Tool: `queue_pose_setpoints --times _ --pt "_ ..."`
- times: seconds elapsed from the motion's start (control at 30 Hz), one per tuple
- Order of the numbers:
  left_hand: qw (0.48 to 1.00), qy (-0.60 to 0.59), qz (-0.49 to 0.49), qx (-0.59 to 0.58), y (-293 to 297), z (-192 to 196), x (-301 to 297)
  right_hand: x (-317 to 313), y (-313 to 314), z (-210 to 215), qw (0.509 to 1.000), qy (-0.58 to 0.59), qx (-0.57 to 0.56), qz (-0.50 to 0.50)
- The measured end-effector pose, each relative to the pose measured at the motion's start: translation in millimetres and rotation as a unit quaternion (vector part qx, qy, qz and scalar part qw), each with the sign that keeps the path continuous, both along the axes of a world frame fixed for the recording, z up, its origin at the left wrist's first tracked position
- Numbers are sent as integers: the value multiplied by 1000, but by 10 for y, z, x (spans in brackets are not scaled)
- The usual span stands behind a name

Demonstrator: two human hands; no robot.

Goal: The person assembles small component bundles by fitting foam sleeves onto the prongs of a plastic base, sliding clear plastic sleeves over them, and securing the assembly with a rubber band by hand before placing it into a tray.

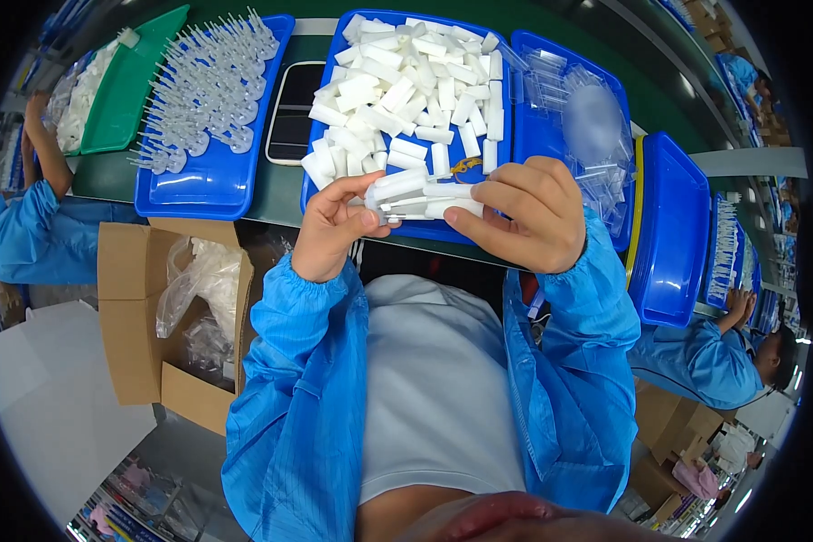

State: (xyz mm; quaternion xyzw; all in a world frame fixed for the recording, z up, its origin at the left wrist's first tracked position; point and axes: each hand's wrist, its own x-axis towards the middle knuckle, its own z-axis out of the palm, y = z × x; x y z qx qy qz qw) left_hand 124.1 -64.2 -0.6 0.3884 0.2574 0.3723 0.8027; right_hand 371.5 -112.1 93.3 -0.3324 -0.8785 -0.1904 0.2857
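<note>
Gripping white pieces (397, 186): left fingers (354, 225) at left; right fingers (485, 231) opposite.

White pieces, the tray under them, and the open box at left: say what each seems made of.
White pieces: foam or plastic perhaps, matte, without sharp glints. Tray: likely smooth plastic, evenly blue, with rounded corners. Box: apparently cardboard, dull brown, with stiff folded flaps.
</note>
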Motion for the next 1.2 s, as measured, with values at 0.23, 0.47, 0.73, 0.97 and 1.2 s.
queue_pose_setpoints --times 0.23,0.47,0.73,0.97,1.2 --pt "1000 -4 -17 -10 -3 -12 -1 -13 4 -57 999 15 0 50" --pt "999 -19 -37 -21 -15 -13 23 3 0 -38 997 0 -13 71" --pt "996 35 -77 20 -35 35 95 -111 73 -163 988 45 -119 90" --pt "999 11 -25 -34 -9 56 51 -23 141 -95 960 187 -208 18" --pt "999 -36 8 -20 70 -8 -95 257 85 -400 933 18 -334 -134"
